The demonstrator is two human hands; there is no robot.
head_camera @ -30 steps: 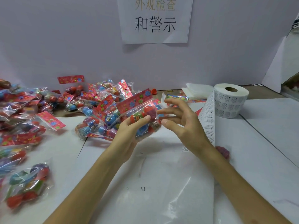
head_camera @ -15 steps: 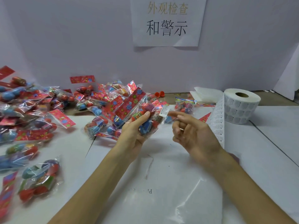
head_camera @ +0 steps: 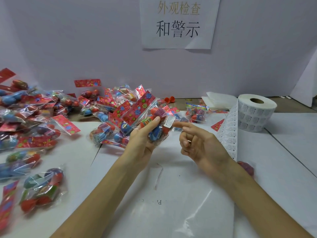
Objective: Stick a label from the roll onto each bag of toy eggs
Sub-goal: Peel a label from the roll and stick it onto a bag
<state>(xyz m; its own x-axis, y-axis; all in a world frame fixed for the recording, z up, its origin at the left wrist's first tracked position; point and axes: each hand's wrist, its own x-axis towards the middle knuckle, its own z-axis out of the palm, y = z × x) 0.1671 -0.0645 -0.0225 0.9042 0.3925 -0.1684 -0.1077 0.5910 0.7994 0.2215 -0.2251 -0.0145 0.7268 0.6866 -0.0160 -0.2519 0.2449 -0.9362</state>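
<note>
My left hand [head_camera: 143, 136] grips a clear bag of toy eggs [head_camera: 152, 121] with a red flowered header, held above the table centre. A small white label [head_camera: 169, 121] sits on the bag's right side. My right hand [head_camera: 202, 143] is just right of the bag, its index finger stretched out and touching the label's edge, the other fingers loosely curled and holding nothing. The white label roll [head_camera: 255, 114] stands at the right, with its printed strip [head_camera: 229, 134] hanging down behind my right hand.
Several bags of toy eggs lie in a heap [head_camera: 34, 121] at the left and back, and more bags [head_camera: 41, 188] lie at the near left. One bag [head_camera: 196, 111] rests near the roll. A white sheet [head_camera: 171, 194] covers the table. A red toy [head_camera: 246, 168] lies beside my right wrist.
My right hand drew back from the bag, curling most fingers, leaving the label stuck on it; now only the index finger reaches the label. The left hand keeps its hold on the bag.
</note>
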